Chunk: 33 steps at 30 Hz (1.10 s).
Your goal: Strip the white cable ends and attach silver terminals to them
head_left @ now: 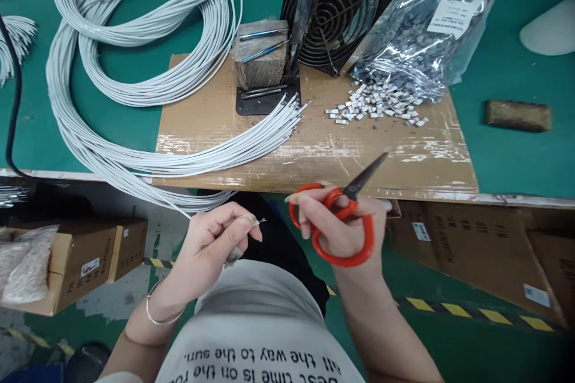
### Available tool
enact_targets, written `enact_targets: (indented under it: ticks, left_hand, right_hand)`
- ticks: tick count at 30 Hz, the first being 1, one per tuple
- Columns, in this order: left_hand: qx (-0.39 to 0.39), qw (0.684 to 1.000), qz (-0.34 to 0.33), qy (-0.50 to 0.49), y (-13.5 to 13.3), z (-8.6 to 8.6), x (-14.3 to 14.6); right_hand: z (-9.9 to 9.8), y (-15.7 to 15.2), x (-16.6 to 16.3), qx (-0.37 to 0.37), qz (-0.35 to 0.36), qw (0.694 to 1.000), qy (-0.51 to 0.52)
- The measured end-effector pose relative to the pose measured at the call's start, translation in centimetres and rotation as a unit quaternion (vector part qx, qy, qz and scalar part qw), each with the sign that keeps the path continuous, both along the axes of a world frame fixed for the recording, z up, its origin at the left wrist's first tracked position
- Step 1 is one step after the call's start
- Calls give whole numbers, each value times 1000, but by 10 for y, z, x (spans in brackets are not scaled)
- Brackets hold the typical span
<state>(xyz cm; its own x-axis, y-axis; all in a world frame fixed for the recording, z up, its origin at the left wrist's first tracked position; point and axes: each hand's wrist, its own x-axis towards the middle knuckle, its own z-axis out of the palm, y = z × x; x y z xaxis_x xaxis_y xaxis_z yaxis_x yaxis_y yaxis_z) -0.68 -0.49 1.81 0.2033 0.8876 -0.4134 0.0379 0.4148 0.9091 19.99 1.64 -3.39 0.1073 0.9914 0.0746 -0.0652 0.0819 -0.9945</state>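
My left hand (224,230) is closed in a pinch on the end of a white cable (177,206), with a short bit of thin wire poking out past the thumb. A greyish scrap shows under its fingers, too little to name. Red-handled scissors (359,245) sit in my right hand (335,221), fingers through the loops and the dark blades pointing up and away to the right. The pinched cable appears to come from the bundle of white cables (202,158), whose ends lie fanned out on the cardboard sheet (314,158).
Behind the cable ends stands a soldering iron (305,6) by a block (260,66) bearing metal tips. A black fan (336,12) is at the back. Small white connectors (381,102) spill from a clear bag (417,30). A brown block (516,115) lies right. Cardboard boxes (471,251) stand below.
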Motion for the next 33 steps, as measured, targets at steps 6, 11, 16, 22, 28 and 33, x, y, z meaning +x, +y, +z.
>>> enact_targets:
  ticks: [6, 11, 16, 22, 28, 33]
  left_hand:
    - [19, 999, -5, 27, 1, -2, 1]
    - [35, 999, -13, 37, -2, -5, 3]
    - [44, 998, -10, 40, -2, -6, 4]
    - [248, 959, -68, 122, 1, -16, 10]
    - [494, 806, 25, 326, 16, -31, 0]
    - [513, 681, 82, 516, 34, -46, -25]
  right_hand:
    - [15, -3, -19, 6, 104, 994, -32]
    - [17, -2, -24, 35, 128, 989, -62]
    - [12, 0, -13, 6, 17, 1000, -1]
    - [4, 2, 12, 0, -128, 991, 26]
    - [3, 2, 26, 5, -160, 987, 26]
    - [2, 0, 27, -3, -142, 990, 2]
